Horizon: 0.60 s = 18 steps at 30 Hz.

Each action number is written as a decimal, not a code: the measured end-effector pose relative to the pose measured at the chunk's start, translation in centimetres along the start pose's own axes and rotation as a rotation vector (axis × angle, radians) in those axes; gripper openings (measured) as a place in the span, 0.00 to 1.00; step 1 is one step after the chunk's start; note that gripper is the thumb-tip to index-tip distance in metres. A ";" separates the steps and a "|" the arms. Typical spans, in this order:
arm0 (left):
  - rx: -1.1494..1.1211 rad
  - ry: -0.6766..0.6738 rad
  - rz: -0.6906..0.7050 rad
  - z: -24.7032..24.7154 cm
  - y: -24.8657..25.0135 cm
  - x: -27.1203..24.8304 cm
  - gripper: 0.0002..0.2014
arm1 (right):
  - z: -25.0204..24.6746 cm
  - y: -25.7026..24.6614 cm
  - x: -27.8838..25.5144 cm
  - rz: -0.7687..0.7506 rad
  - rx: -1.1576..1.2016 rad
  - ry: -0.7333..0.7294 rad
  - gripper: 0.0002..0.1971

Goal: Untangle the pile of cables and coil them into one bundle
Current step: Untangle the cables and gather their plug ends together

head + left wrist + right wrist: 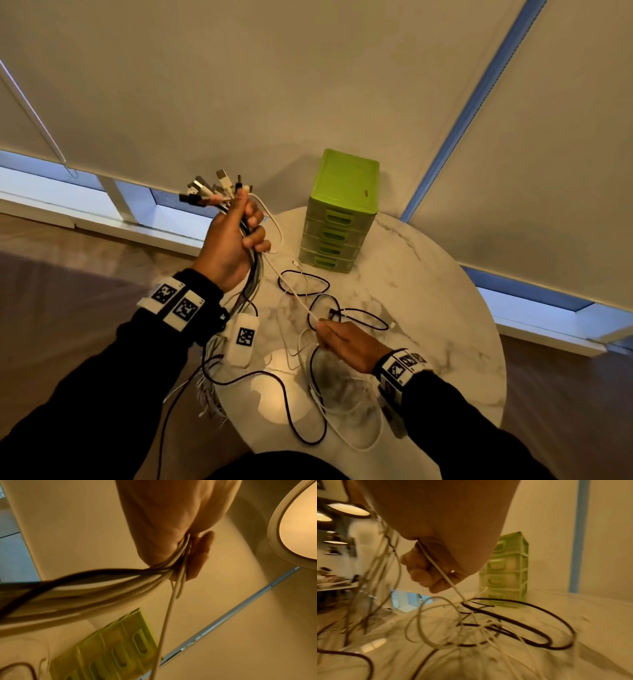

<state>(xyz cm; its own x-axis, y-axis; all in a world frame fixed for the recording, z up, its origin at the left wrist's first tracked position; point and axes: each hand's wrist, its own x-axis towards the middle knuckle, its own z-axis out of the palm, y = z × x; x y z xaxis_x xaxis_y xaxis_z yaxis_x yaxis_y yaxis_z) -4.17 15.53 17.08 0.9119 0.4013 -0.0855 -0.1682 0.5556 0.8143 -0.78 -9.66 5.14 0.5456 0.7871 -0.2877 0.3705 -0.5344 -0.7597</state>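
My left hand [236, 240] is raised above the table's left edge and grips a bunch of black and white cables [251, 274]; their plug ends [212, 190] fan out above the fist. The same bunch [102, 582] trails from the fist in the left wrist view. A white cable [291, 287] runs taut from that fist down to my right hand [346, 342], which pinches it low over the table. The right wrist view shows this white cable [436, 566] passing through the curled fingers. Loose black and white cable loops [318, 387] lie tangled on the round marble table [445, 325].
A green plastic drawer unit [339, 212] stands at the table's far side, against the blinds. Cable tails [209, 394] hang off the left rim toward the wooden floor. A window sill runs along the back left.
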 end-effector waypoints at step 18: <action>0.463 -0.099 -0.088 3.0 -6.7 -2.5 0.16 | -6.9 -8.2 1.0 -0.102 -0.037 0.577 0.20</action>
<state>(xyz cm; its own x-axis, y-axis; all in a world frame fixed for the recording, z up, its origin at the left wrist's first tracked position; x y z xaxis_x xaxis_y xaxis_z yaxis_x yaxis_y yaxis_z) -4.24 8.63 13.53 0.9503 0.2834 -0.1287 0.0750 0.1929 0.9784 1.90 -6.64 15.13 0.8229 0.5460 0.1573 0.4630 -0.4838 -0.7427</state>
